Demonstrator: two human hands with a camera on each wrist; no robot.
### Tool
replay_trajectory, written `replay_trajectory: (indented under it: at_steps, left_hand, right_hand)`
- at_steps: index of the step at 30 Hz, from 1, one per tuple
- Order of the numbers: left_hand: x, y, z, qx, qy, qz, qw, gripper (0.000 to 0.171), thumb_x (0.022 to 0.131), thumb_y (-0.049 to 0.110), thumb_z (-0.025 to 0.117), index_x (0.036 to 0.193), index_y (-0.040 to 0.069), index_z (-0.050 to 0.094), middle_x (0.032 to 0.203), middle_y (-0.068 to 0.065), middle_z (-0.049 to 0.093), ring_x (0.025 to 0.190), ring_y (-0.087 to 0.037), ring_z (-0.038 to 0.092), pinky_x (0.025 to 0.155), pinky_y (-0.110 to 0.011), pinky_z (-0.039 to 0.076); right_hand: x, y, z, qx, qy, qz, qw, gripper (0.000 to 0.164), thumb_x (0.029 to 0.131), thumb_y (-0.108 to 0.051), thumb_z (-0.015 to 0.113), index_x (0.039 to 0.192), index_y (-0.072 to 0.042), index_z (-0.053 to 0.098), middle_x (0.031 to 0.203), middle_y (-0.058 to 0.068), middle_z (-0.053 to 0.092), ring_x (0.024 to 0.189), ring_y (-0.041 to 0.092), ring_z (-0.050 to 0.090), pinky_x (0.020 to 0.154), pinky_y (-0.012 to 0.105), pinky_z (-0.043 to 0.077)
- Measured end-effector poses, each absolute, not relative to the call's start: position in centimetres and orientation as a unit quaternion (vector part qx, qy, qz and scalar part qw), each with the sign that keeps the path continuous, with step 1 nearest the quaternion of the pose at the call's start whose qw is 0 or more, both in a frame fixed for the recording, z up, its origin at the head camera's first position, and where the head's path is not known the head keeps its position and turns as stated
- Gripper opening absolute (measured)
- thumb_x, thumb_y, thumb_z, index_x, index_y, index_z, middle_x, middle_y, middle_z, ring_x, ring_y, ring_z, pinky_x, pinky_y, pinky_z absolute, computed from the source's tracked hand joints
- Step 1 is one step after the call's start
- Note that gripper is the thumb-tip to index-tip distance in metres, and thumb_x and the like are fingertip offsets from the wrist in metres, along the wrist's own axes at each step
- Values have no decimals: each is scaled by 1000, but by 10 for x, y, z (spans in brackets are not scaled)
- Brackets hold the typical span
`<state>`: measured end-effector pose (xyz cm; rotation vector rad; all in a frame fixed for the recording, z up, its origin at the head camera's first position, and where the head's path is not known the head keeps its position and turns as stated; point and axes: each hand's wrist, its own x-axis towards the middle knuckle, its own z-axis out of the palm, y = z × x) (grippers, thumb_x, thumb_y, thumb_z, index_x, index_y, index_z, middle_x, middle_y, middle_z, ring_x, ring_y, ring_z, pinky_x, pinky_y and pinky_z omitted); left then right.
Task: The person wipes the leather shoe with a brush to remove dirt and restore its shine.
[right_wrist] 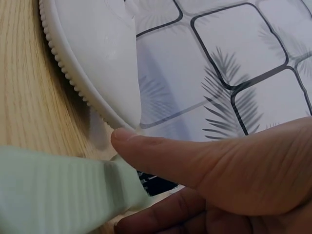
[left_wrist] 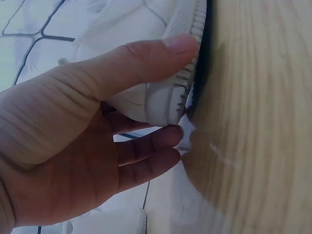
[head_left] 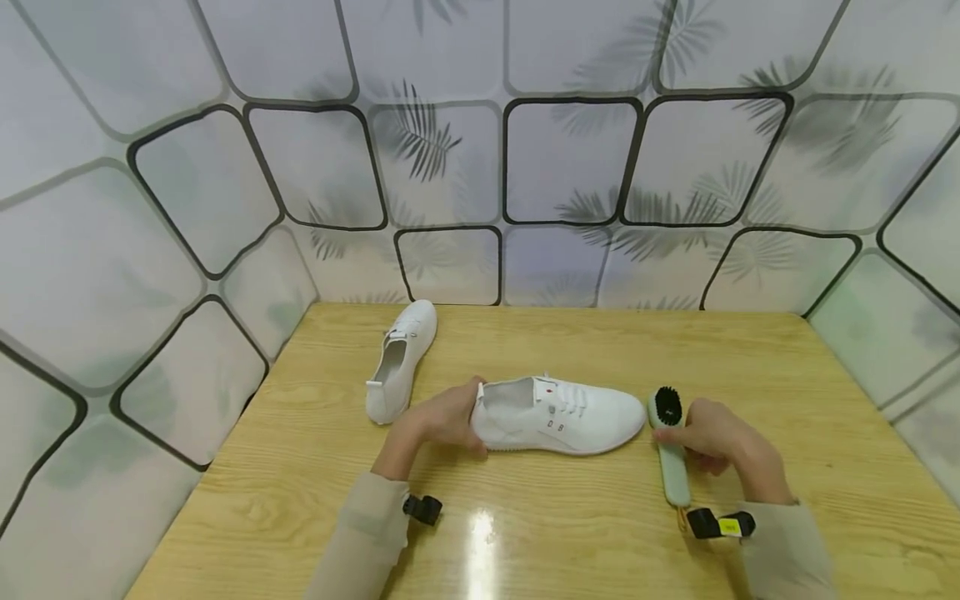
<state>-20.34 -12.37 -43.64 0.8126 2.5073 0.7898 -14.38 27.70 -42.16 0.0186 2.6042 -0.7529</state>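
A white lace-up shoe (head_left: 600,417) lies on the table with its toe to the right. My left hand (head_left: 452,417) grips its heel; in the left wrist view the thumb (left_wrist: 161,58) presses the sole edge and the fingers curl round the back. Just right of the toe is a pale green brush (head_left: 675,479) with black bristles facing up. My right hand (head_left: 723,437) holds it at the neck, thumb across it and fingers on the far side. The right wrist view shows its ribbed handle (right_wrist: 58,195) close up; the bristles are mostly hidden there.
A second white shoe (head_left: 401,362) rests at the back left, toe away from me. The wooden table (head_left: 570,517) meets patterned wall coverings (head_left: 570,167) at the back and sides. A cord loop (head_left: 682,518) hangs from the brush handle's end.
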Motion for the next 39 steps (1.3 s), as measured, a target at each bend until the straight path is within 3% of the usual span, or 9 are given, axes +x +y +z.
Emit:
replay_trajectory:
  at_steps: [2, 6, 9, 13, 18, 25, 39]
  left_hand:
    - [-204, -126, -435, 287, 893, 282, 202, 86, 67, 23, 93, 133, 2, 43, 113, -8, 60, 102, -19, 57, 94, -37, 46]
    - [-205, -133, -434, 278, 895, 282, 207, 102, 67, 31, 91, 145, -5, 35, 128, -14, 58, 112, -22, 56, 99, -38, 44]
    - [-207, -137, -432, 272, 891, 292, 214, 114, 68, 33, 90, 152, -5, 25, 143, -18, 50, 125, -25, 51, 106, -40, 40]
    - [-210, -140, -430, 267, 886, 309, 220, 115, 69, 32, 89, 155, -3, 21, 147, -18, 46, 130, -26, 48, 108, -42, 39]
    - [-212, -140, -431, 272, 882, 317, 217, 100, 72, 30, 88, 150, 1, 33, 134, -10, 56, 116, -19, 54, 101, -39, 43]
    - [-215, -139, -435, 273, 869, 351, 219, 76, 71, 28, 87, 132, 6, 47, 108, -2, 63, 95, -15, 59, 86, -33, 49]
    - [-221, -143, -448, 287, 856, 382, 200, 63, 73, 29, 84, 124, 7, 52, 103, -2, 63, 91, -14, 59, 82, -30, 50]
  right_hand:
    - [-144, 278, -422, 6, 938, -272, 215, 52, 90, -42, 72, 57, -8, 52, 50, 0, 43, 44, 14, 45, 44, 31, 49]
    - [-144, 280, -424, 2, 938, -272, 215, 50, 90, -42, 73, 60, -6, 55, 52, 2, 47, 45, 15, 48, 46, 33, 51]
    - [-146, 281, -424, -1, 938, -271, 215, 49, 90, -42, 72, 61, -5, 57, 54, 3, 50, 45, 16, 50, 47, 33, 51]
    - [-147, 280, -424, -1, 937, -272, 218, 50, 90, -42, 72, 61, -4, 58, 54, 4, 51, 46, 16, 51, 48, 33, 51]
    - [-146, 280, -422, 0, 936, -272, 225, 47, 91, -40, 71, 63, -4, 59, 56, 5, 52, 48, 16, 51, 49, 34, 52]
    - [-145, 282, -421, -5, 934, -272, 230, 47, 91, -40, 70, 61, -7, 57, 55, 3, 50, 50, 15, 48, 50, 33, 51]
    - [-150, 284, -420, -20, 936, -265, 231, 49, 93, -41, 68, 62, -4, 61, 55, 4, 52, 51, 16, 50, 52, 33, 52]
